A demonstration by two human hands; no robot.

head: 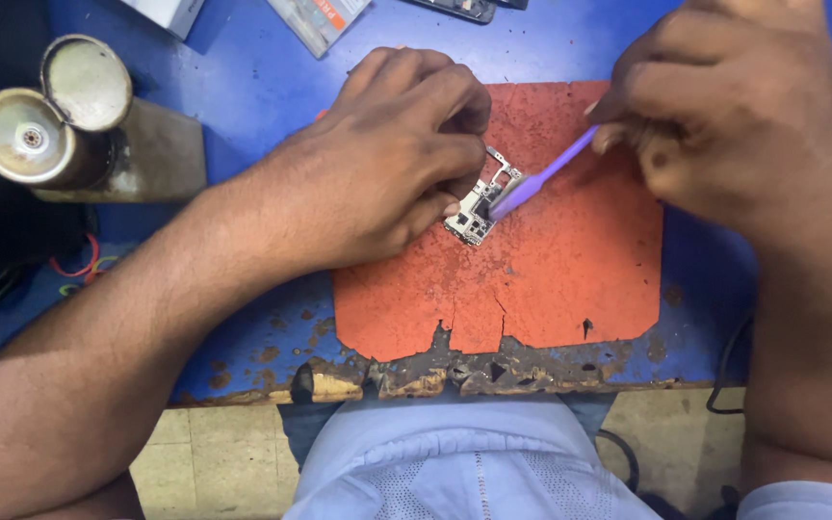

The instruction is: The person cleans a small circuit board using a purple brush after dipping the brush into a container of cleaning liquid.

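Far left, on the blue table [243, 67]: a worn metal can [55, 120] with its round lid hinged open, standing on a grimy block. Below it, off the table's edge, a tangle of red and green wires [79, 270] in shadow.

Top edge, left of centre: corner of a pale box [170, 12], then a flat grey packet with an orange patch [318, 19], then the lower end of a dark phone frame [459, 8]. All lie well apart from my hands.

Centre: my left hand [387, 159], forearm coming in from the lower left. The fingers are curled down and pinch the small circuit board [481, 207] at its left side, thumb tip against its lower left edge, holding it flat.

The circuit board itself: silver shields and dark chips, lying slightly tilted on the upper middle of the orange mat [551, 289]. The mat is scuffed, pitted and cracked along its near edge, and rests on the blue table, whose front lip is chipped and rusty.

Right of the board: a purple plastic pry tool [541, 178], its flat tip touching the board's right side, its shaft rising toward the upper right.

Right: my right hand [734, 116], closed around the upper end of the pry tool, fingertips gripping the shaft.

Bottom centre: my pale grey shirt [455, 462], over a tiled floor.
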